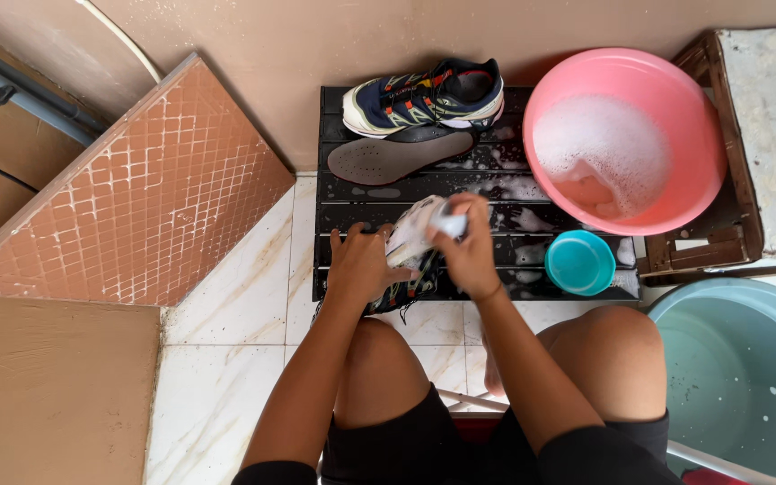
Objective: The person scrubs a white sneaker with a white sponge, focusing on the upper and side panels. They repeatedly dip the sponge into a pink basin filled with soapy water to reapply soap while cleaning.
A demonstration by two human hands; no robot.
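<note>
Gripping a soapy shoe (410,247) on the near edge of a black slatted rack (352,211), the left hand (361,265) steadies it; the right hand (469,251) clenches a small white object, unidentifiable, against it. Farther back lie a second shoe (424,97) and an insole (397,157); right, a pink basin (693,117) of suds and a teal cup (579,262).
</note>
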